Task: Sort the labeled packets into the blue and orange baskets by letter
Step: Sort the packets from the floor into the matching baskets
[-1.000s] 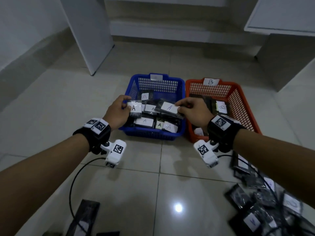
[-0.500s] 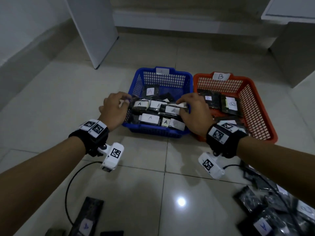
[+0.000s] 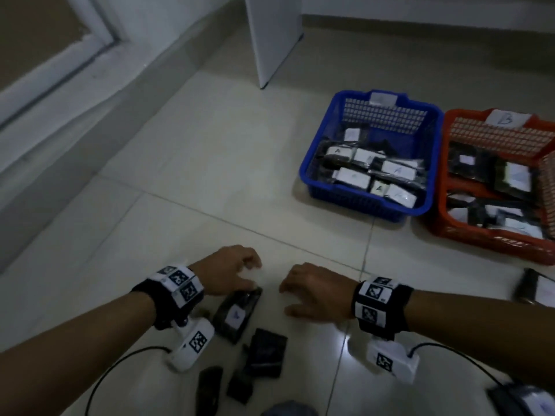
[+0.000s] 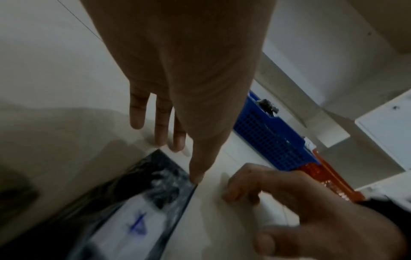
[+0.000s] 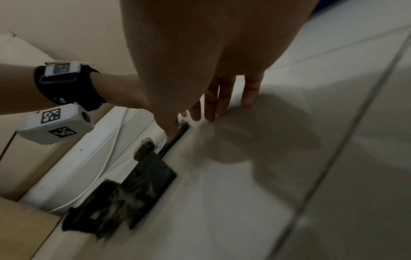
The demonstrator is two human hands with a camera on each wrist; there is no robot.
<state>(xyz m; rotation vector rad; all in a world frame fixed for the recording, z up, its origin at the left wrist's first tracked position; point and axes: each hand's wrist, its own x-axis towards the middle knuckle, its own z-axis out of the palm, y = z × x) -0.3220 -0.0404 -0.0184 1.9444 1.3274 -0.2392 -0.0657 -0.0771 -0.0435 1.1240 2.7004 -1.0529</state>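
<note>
The blue basket [image 3: 312,163] holds several black packets with white A labels. To its right the orange basket [image 3: 435,205], tagged B, holds several more. Both hands are low over the floor tiles, well in front of the baskets. My left hand [image 3: 252,276] has straight fingers, and its thumb tip touches the top corner of a black packet [image 3: 237,313] that lies flat. The left wrist view shows a blue A on this packet [image 4: 138,211]. My right hand [image 3: 285,298] hovers just right of that packet, fingers relaxed, holding nothing.
More dark packets lie on the floor below the hands: one [image 3: 265,352] beside the labeled packet and smaller ones [image 3: 210,388] nearer me. Other packets sit at the right edge [image 3: 528,283] and bottom right [image 3: 522,400]. A white cabinet panel [image 3: 270,40] stands behind the baskets.
Both hands let go of the A packets in the blue basket. They pulled back and down to the floor packets. The head view swung left, so the baskets now sit at the upper right.
</note>
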